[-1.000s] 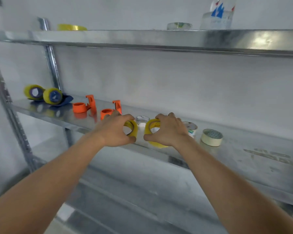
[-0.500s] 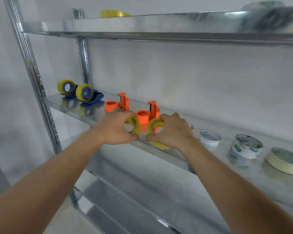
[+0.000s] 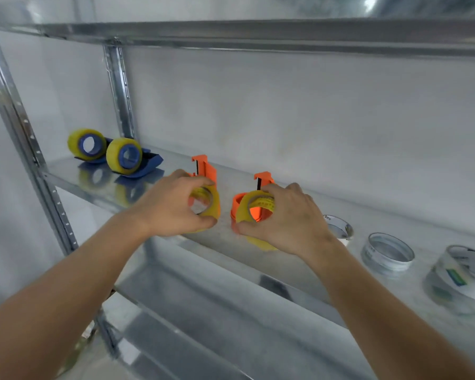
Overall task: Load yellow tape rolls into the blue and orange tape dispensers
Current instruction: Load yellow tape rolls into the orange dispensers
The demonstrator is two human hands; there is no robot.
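My left hand (image 3: 173, 207) grips a yellow tape roll (image 3: 210, 205) just in front of the left orange dispenser (image 3: 205, 168), which it partly hides. My right hand (image 3: 288, 220) holds a second yellow tape roll (image 3: 244, 209) against the hub of the right orange dispenser (image 3: 262, 180); whether the roll sits on the hub I cannot tell. At the shelf's left end stand two blue dispensers (image 3: 148, 163), each carrying a yellow roll (image 3: 122, 156).
The metal shelf (image 3: 225, 239) holds several clear and white tape rolls (image 3: 387, 252) to the right of my hands. A shelf board (image 3: 258, 31) runs overhead and another lies below. Steel uprights (image 3: 25, 138) stand at the left.
Both hands carried their yellow rolls further back and apart, up to the two orange dispensers. The view has moved closer and shifted left.
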